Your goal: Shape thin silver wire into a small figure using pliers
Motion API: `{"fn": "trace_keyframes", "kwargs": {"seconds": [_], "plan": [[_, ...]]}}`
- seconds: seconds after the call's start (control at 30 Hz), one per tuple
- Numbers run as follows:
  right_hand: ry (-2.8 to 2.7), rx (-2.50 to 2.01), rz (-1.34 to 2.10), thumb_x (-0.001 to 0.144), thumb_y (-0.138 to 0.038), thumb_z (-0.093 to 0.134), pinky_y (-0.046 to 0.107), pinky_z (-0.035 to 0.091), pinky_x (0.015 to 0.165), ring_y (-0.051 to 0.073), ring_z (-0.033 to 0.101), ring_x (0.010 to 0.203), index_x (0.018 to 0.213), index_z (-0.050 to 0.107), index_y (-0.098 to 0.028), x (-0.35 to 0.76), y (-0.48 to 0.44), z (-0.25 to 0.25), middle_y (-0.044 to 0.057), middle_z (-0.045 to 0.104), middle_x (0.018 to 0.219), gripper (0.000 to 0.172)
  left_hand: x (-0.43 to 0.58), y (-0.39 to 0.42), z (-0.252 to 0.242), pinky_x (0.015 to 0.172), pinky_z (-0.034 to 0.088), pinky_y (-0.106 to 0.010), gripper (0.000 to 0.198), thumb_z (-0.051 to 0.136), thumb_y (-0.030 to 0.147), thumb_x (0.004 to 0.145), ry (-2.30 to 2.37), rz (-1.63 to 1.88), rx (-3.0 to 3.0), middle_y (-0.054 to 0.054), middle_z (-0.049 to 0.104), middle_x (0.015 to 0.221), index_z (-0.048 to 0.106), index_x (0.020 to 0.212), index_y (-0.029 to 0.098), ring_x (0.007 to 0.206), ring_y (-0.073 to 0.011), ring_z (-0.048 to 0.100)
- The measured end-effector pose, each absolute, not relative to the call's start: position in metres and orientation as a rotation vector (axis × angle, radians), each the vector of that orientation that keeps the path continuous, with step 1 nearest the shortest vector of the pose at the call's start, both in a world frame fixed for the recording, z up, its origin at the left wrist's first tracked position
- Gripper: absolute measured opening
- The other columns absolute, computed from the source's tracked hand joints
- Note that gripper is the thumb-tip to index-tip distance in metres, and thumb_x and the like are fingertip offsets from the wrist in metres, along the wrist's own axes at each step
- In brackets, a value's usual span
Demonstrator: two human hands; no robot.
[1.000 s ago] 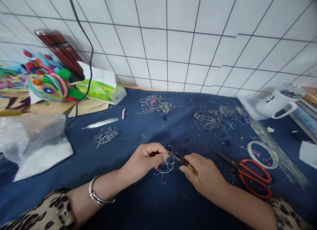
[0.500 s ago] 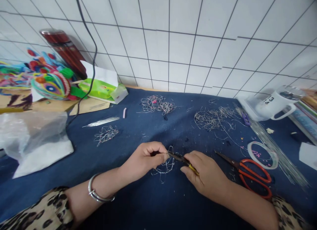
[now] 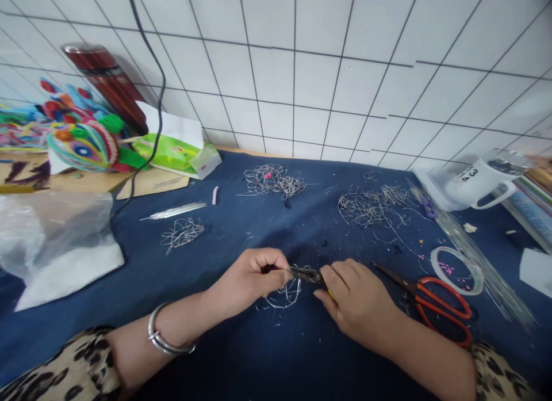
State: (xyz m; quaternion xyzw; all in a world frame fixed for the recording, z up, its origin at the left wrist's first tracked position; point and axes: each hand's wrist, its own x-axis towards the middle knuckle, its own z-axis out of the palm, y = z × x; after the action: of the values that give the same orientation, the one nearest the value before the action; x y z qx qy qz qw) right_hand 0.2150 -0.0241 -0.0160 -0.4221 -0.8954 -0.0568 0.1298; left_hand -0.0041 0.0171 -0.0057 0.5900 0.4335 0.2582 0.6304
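Left hand (image 3: 252,277): closed in a pinch on the wire form (image 3: 282,296), thumb and fingertips at its upper edge.
Right hand (image 3: 353,306): wrapped shut round the pliers (image 3: 307,274), handles hidden in the palm, tips meeting the left pinch.
Cloth (image 3: 241,355): dark blue, under everything, flecked with wire clippings.
Bag (image 3: 56,240): clear plastic, far left, well apart.
Wire heaps (image 3: 371,205): loose tangles behind the hands, toward the wall.
Scissors (image 3: 435,309): orange-handled, flat on the cloth just right of the right hand.
Wire form: small looped tangle between the hands, lower loops resting on the cloth.
Pliers: nose at the form's top; whether biting a strand, too small to tell.
Doing it well, by judgement: pinch close beside the nose so only a short stretch bends; small wrist turns; rest of the form flat on the cloth to spare the loops.
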Motion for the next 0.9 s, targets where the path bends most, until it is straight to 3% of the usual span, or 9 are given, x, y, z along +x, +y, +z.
{"fn": "trace_keyframes", "kwargs": {"seconds": [0.33,0.67,0.9], "plan": [[-2.601,-1.218,-0.163,0.087,-0.028,0.044,0.036,0.044,0.064,0.021,0.049,0.074,0.105,0.054,-0.01,0.216,-0.025,-0.019,0.01,0.056,0.084,0.028,-0.004,0.018,-0.008,0.041,0.024,-0.018,0.017,0.053,0.018,0.079,0.98,0.565,1.331,0.007,0.039,0.044,0.053,0.063,0.014,0.041,-0.0052,0.032],[-2.399,-1.275,0.588,0.088,-0.03,0.042,0.025,0.043,0.064,0.013,0.052,0.07,0.09,0.057,-0.016,0.217,-0.018,-0.013,0.004,0.057,0.077,0.02,-0.008,0.027,-0.008,0.047,0.027,-0.019,0.016,0.054,0.025,0.082,0.863,0.527,1.39,0.005,0.04,0.055,0.053,0.072,0.013,0.049,-0.0064,0.032],[-2.37,-1.279,0.848,0.087,-0.03,0.045,0.021,0.038,0.059,0.01,0.048,0.063,0.075,0.054,-0.018,0.218,-0.012,0.0,-0.001,0.051,0.068,0.02,-0.015,0.036,-0.005,0.059,0.039,-0.021,0.017,0.061,0.023,0.078,0.698,0.476,1.402,0.0,0.054,0.077,0.059,0.093,0.014,0.065,-0.0095,0.047]]}}
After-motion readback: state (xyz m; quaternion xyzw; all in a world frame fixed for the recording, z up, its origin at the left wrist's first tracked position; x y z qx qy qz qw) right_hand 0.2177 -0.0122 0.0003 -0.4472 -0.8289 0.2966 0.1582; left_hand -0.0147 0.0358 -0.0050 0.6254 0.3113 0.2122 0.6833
